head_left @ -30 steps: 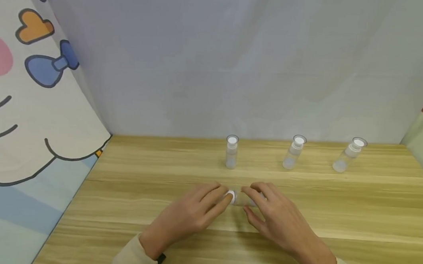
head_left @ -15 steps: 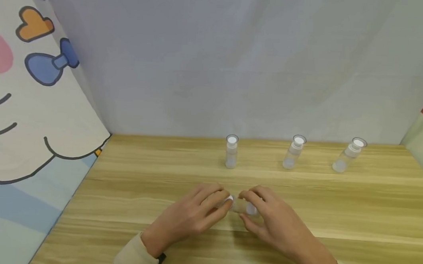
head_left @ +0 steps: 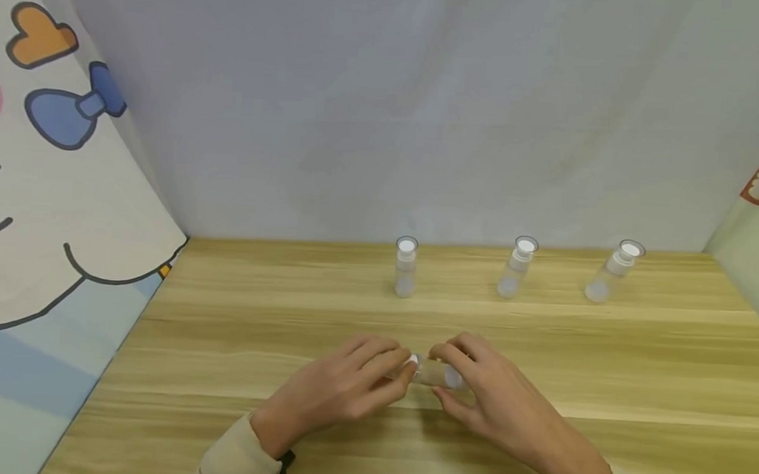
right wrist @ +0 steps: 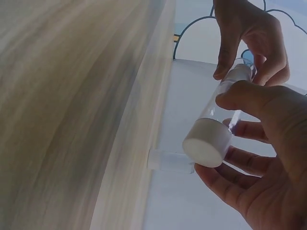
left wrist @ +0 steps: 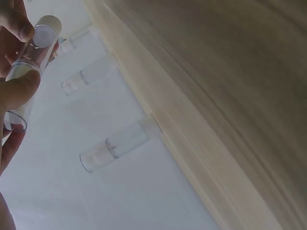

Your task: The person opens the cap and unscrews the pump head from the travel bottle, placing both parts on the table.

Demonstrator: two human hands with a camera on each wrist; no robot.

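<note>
Between my hands lies a small clear pump bottle (head_left: 433,373), held on its side just above the table. Its frosted white base (right wrist: 207,143) points right, and its white pump head under a clear cap (left wrist: 18,115) points left. My left hand (head_left: 346,382) pinches the capped end between thumb and fingers. The right hand (head_left: 496,397) grips the body near the base, thumb on the near side. In the head view the left fingers hide most of the cap.
Three similar bottles stand upright along the back of the wood-grain table (head_left: 253,316): a left one (head_left: 405,275), a middle one (head_left: 513,273) and a right one (head_left: 606,277). Behind them hangs a pale grey cloth (head_left: 359,136). A cartoon-printed cloth (head_left: 91,215) borders the left side.
Both hands have brought the bottle slightly toward me, and more of its base shows. The right fingers have closed in around the body. The head view has shifted a little.
</note>
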